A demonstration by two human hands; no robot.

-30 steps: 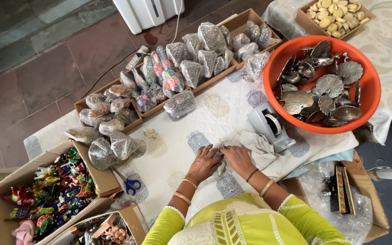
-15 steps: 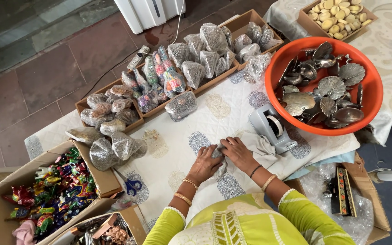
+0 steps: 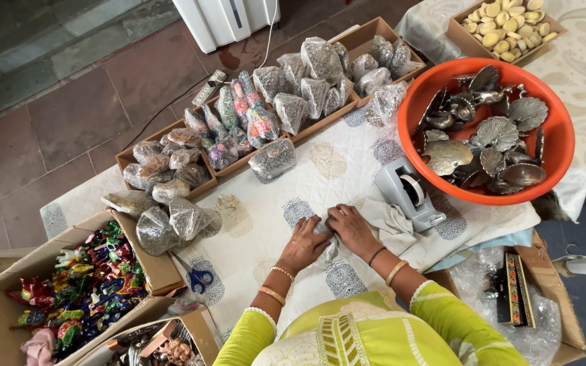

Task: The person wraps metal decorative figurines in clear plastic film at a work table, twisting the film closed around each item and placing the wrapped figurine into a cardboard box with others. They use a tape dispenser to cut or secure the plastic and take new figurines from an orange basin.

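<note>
Two hands are busy in the head view, close together on a white cloth-covered table [image 3: 347, 163] with printed patterns. The left hand [image 3: 306, 240] and the right hand [image 3: 350, 227] both press down on a small clear packet [image 3: 327, 249] that lies between them on the cloth. Only a little of the packet peeks out under the fingers, so what is inside cannot be seen. Both hands curl over it and hold it, fingers bent. Gold bangles sit on both wrists, and the sleeves are bright green.

Just beside the right hand lies a crumpled grey cloth [image 3: 391, 224]. Next to that stands a grey tape dispenser [image 3: 408, 193]. Behind it sits a big orange tub [image 3: 557, 156] full of silver leaf-shaped dishes [image 3: 496, 132].

Along the far edge of the table are cardboard trays [image 3: 367, 30] filled with plastic bags of small bits [image 3: 293, 108]. Some more bags [image 3: 171, 224] rest on the table to the left. Blue scissors [image 3: 198, 276] lie near the left edge. A box of colourful toys [image 3: 83, 285] stands lower left.
</note>
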